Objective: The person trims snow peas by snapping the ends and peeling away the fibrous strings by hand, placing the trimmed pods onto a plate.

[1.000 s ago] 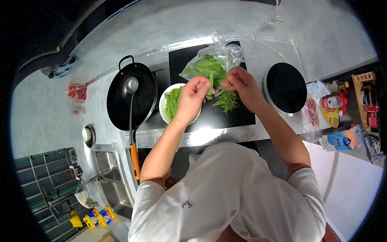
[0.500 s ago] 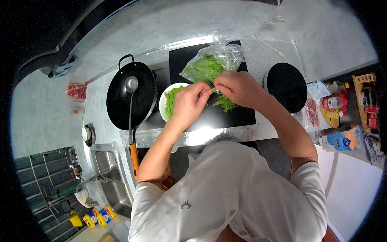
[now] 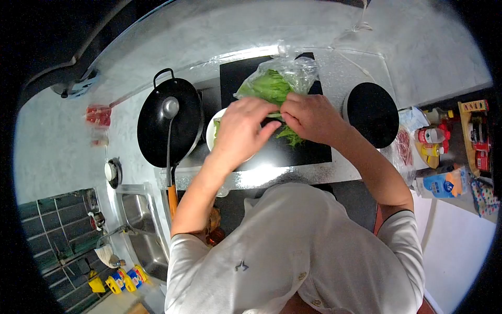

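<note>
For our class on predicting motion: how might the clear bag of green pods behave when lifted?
The clear bag would probably be floppy, since its thin plastic is crumpled. The green pods inside lie heaped towards one side, so they would likely shift and make it sag unevenly. Its shiny surface suggests it might feel slippery.

1 wok [image 3: 183, 118]; 1 ladle [image 3: 170, 108]; 1 white bowl [image 3: 210, 131]; 1 greens bag [image 3: 298, 70]; 2 sink basins [image 3: 137, 209]

**No wording legible**

No word, brand or number can be read. Print is carried by the blue-and-orange pouch [image 3: 445, 183], the clear bottle [image 3: 430, 136] and the yellow containers [image 3: 116, 283], but is too small. A dark emblem [image 3: 241, 266] is seen on the shirt [image 3: 282, 225].
</note>
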`<state>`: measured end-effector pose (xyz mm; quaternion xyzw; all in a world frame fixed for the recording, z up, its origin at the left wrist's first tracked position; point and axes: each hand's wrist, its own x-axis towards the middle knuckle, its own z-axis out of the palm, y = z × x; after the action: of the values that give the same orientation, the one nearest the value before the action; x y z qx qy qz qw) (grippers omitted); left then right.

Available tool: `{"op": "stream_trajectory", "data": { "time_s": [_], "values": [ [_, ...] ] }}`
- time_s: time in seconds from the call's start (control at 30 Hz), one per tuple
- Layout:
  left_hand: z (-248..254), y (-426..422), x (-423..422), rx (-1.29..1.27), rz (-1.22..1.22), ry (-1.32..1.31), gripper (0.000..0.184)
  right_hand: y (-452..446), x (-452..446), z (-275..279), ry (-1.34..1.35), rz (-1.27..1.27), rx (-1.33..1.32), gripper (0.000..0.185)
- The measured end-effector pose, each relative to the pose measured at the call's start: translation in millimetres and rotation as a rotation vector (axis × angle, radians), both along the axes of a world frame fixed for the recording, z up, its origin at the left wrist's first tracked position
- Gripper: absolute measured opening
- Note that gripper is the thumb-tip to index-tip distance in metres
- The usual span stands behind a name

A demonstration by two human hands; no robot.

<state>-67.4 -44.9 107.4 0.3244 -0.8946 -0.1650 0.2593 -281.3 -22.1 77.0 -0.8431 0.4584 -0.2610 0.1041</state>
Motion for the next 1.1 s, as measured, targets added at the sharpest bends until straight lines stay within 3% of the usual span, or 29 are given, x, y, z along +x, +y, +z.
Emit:
{"op": "stream_trajectory", "data": {
  "time_s": [0.07,0.3,0.47,0.6,0.7,0.77,0.8,1.0,1.1],
  "values": [
    [-4,2,-5,-0.116,0.006,-0.067,0.019,0,3,4,-0.067,0.021,0.027,0.01],
    [-23,5,-10,-0.128,0.024,0.009,0.01,2,2,4,-0.202,0.028,0.116,0.011],
    [-30,12,-13,0.197,0.159,0.328,0.003,12,16,0,-0.478,-0.117,0.182,0.013],
    [-42,19,-18,0.283,0.229,0.451,0.004,19,32,-10,-0.736,-0.247,0.217,0.015],
    [-50,22,-19,0.438,0.277,0.662,0.005,26,36,1,-0.695,-0.302,0.29,0.015],
    [-40,25,-19,0.745,0.338,0.787,0.004,29,33,8,-0.608,-0.309,0.298,0.014],
    [-45,21,-19,0.75,0.214,0.915,0.006,32,30,9,-0.517,-0.317,0.308,0.014],
    [-52,5,3,0.815,0.306,1.044,0.01,66,4,17,-0.516,-0.089,0.333,0.007],
    [-58,1,10,0.798,0.314,1.114,0.012,84,-11,22,-0.508,-0.123,0.42,0.006]
  ]
}}
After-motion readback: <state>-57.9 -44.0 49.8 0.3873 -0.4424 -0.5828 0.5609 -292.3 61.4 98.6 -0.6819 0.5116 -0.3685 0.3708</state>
